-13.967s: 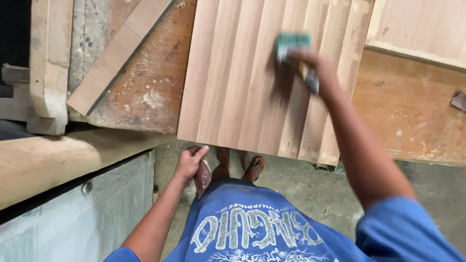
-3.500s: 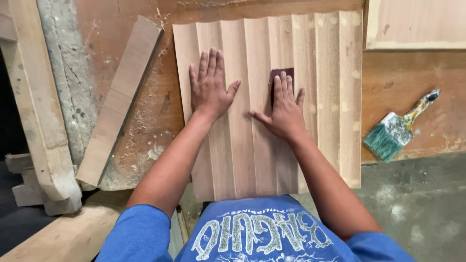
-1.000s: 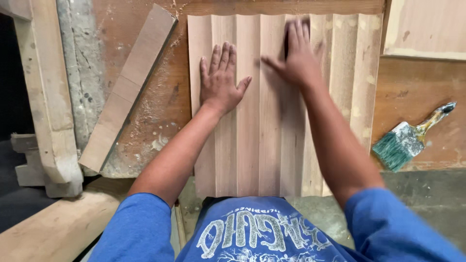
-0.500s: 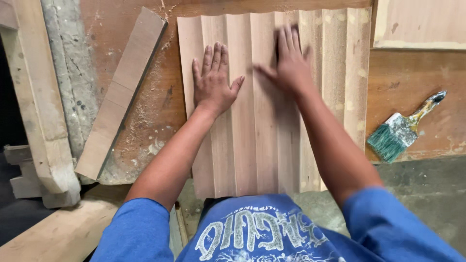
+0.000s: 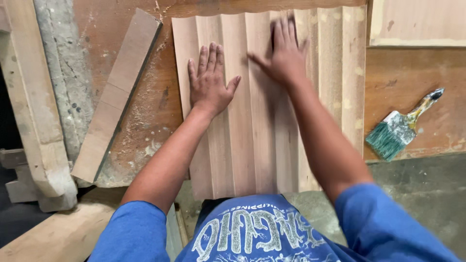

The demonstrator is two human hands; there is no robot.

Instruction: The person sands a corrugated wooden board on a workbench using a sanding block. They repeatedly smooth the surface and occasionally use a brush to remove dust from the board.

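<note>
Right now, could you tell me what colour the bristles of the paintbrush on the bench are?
Green, on the paintbrush; the head view shows it.

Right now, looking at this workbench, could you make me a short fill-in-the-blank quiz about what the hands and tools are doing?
1. The left hand lies flat on the ridged wooden ____.
2. The paintbrush lies on the bench to the ____ of the panel.
3. The paintbrush's bristles are ____ in colour.
4. The long flat wood strip lies to the ____ of the panel, while the right hand presses near the panel's far end.

Missing words: panel; right; green; left
</note>
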